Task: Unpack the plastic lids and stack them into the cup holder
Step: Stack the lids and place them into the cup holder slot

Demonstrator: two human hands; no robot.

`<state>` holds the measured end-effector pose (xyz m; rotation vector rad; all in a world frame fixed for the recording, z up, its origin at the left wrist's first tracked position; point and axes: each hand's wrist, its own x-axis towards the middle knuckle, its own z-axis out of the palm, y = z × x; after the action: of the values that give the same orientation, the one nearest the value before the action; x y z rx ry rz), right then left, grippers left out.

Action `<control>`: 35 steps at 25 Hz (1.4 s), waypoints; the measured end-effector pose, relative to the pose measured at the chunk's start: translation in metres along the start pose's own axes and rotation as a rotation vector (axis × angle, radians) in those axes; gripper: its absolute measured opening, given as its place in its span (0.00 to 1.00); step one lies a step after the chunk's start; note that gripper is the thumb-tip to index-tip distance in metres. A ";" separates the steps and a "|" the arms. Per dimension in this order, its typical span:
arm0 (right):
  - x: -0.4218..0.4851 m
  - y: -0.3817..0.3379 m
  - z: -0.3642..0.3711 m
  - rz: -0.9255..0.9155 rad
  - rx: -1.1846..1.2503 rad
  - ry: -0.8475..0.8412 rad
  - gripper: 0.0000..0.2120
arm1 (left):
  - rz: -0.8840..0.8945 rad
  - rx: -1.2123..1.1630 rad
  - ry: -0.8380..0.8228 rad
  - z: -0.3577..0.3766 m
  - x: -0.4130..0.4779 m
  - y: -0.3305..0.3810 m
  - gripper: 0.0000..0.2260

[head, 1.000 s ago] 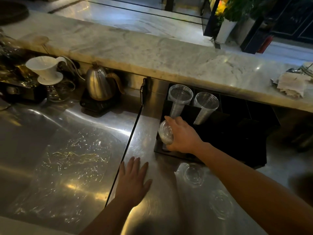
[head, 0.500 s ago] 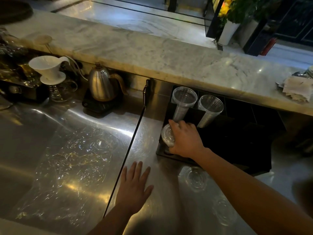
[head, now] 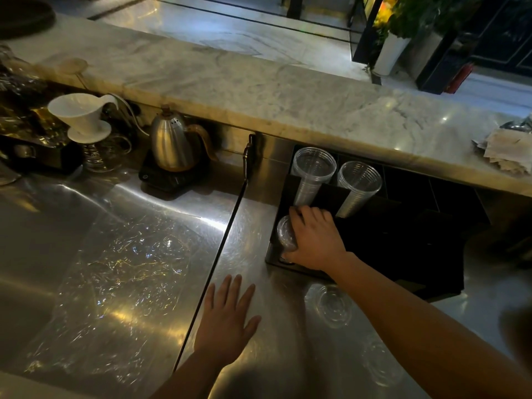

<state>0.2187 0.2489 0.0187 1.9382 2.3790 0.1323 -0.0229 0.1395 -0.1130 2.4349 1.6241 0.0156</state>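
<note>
Head view: right hand [head: 313, 240], centre-right of frame, was curled round a stack of clear plastic lids [head: 286, 234] at the lower-left corner of the black cup holder [head: 388, 240]. Left hand [head: 227, 318], bottom centre, lay flat w/ fingers spread on the steel bench [head: 259, 226]. A loose lid [head: 334, 305] lay on the bench just below the holder.

Black cup holder [head: 403, 240], veined white counter [head: 259, 90]

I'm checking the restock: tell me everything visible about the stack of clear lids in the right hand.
The stack of clear plastic lids is nested, glossy, tilted on its side. The right hand grips it from the right, fingers curled over it, at the front left corner of the black cup holder. The hand hides its right side.
</note>
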 end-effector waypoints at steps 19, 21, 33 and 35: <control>-0.016 0.006 -0.010 -0.109 0.066 -0.001 0.27 | 0.001 -0.047 0.035 0.005 -0.001 -0.001 0.29; -0.015 0.005 -0.011 -0.100 0.085 -0.009 0.29 | 0.000 -0.052 0.040 0.004 -0.001 -0.002 0.29; -0.016 0.002 -0.010 -0.146 0.138 0.049 0.21 | -0.015 -0.057 0.036 0.006 0.000 -0.002 0.30; -0.015 0.001 -0.011 -0.145 0.144 0.055 0.22 | -0.014 -0.059 0.032 0.007 0.000 -0.002 0.30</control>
<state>0.2213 0.2336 0.0293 1.8320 2.6223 0.0062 -0.0242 0.1388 -0.1199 2.3913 1.6306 0.0993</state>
